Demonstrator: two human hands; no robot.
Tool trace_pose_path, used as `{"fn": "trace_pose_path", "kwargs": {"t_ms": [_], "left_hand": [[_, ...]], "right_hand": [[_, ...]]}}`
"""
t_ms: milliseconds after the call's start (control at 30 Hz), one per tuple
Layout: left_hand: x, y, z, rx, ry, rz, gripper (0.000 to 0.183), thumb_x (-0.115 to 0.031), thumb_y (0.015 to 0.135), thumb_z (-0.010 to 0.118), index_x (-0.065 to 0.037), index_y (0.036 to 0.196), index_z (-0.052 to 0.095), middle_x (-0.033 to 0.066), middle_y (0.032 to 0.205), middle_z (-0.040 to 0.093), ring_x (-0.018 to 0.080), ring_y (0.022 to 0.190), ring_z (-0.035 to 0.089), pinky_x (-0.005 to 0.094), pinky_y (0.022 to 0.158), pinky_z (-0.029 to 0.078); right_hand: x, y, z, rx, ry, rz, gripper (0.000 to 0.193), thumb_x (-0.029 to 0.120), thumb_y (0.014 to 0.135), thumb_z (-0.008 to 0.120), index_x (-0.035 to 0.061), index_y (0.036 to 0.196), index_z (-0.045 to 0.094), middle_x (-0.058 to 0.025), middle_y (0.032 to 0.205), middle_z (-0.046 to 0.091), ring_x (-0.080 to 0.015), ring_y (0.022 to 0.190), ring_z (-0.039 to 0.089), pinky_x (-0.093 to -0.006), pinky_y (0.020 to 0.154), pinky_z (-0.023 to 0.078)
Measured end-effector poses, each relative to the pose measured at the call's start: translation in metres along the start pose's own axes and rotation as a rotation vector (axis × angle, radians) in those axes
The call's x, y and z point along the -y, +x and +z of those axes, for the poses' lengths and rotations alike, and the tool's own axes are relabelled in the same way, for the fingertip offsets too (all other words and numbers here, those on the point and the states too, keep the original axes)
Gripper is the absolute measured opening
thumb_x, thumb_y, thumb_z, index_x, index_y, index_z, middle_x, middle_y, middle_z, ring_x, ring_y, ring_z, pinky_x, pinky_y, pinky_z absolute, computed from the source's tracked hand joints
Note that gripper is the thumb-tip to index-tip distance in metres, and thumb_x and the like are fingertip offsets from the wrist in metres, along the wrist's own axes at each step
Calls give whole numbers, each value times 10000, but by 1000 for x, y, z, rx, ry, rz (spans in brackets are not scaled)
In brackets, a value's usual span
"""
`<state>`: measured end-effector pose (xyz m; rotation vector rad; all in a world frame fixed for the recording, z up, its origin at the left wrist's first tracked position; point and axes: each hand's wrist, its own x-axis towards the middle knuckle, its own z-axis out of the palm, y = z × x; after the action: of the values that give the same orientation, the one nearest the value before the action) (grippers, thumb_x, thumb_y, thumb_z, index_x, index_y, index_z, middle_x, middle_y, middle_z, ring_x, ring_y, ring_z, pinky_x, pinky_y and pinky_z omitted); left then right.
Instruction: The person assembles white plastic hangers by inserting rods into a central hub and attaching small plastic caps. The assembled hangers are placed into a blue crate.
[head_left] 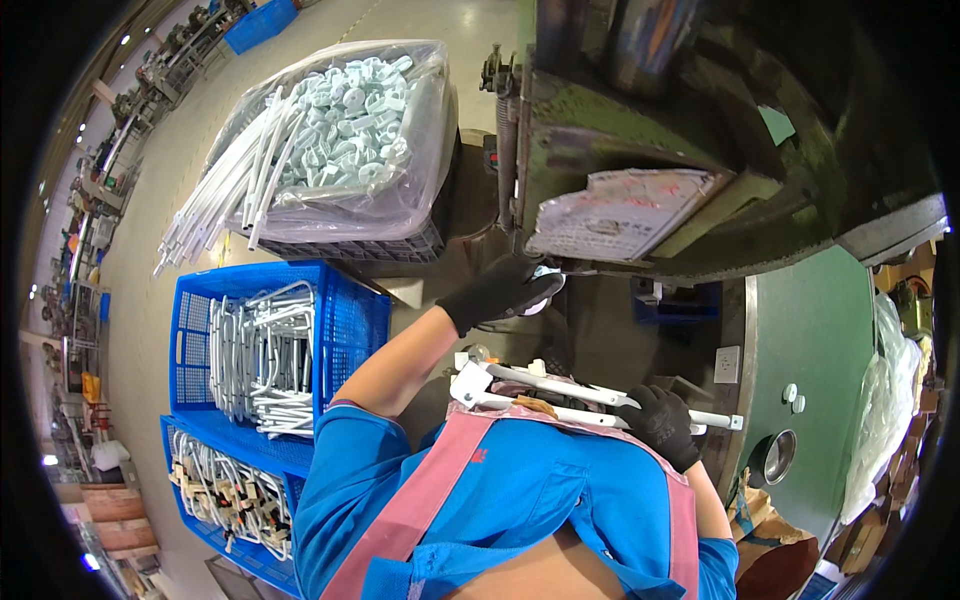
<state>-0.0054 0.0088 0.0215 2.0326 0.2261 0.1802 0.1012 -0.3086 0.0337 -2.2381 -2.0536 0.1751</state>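
Note:
My left hand (495,292), in a black glove, reaches forward under the lower edge of the green machine (640,120). Its fingers are closed on a small pale plastic part (546,284), partly hidden by the glove and the machine edge. Close to my body, my right hand (660,424), gloved in black too, wraps round a white tube frame (560,388). That frame lies across my front, its tubes running sideways, with a white plastic joint (470,384) at the left end. One tube end sticks out to the right past my right hand.
A lined crate (340,222) heaped with pale plastic parts stands front left, white rods (250,160) leaning over it. Nearer are blue baskets (350,330) of bent white tubes. On the right, a green table (800,330) bears a round metal dish (775,455) and plastic wrap (885,400).

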Motion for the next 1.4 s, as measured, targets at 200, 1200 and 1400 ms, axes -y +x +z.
{"fn": "trace_pose_path", "kwargs": {"t_ms": [200, 1200, 1400], "left_hand": [[-18, 6, -3, 130, 266, -145, 399, -366, 871, 570, 28, 868, 633, 198, 629, 612, 324, 547, 603, 411, 546, 474], [40, -108, -92, -171, 42, -294, 253, -202, 819, 706, -4, 964, 644, 75, 703, 607, 120, 615, 544, 285, 561, 430], [23, -92, -101, -162, 182, -106, 278, -241, 830, 684, -3, 963, 632, 130, 699, 599, 200, 616, 564, 328, 590, 436]], "right_hand": [[-6, -12, -2, -2, 15, 30, 130, 254, 693, 667, 213, 806, 715, -39, 906, 603, -217, 855, 608, -357, 677, 500], [-55, 137, 3, -121, 147, -189, 249, 78, 777, 606, 88, 1025, 620, -170, 982, 617, -374, 916, 591, -439, 755, 484], [-71, 138, 32, -263, 217, -136, 267, 84, 776, 602, 112, 1038, 646, -150, 978, 638, -363, 919, 600, -424, 775, 485]]}}
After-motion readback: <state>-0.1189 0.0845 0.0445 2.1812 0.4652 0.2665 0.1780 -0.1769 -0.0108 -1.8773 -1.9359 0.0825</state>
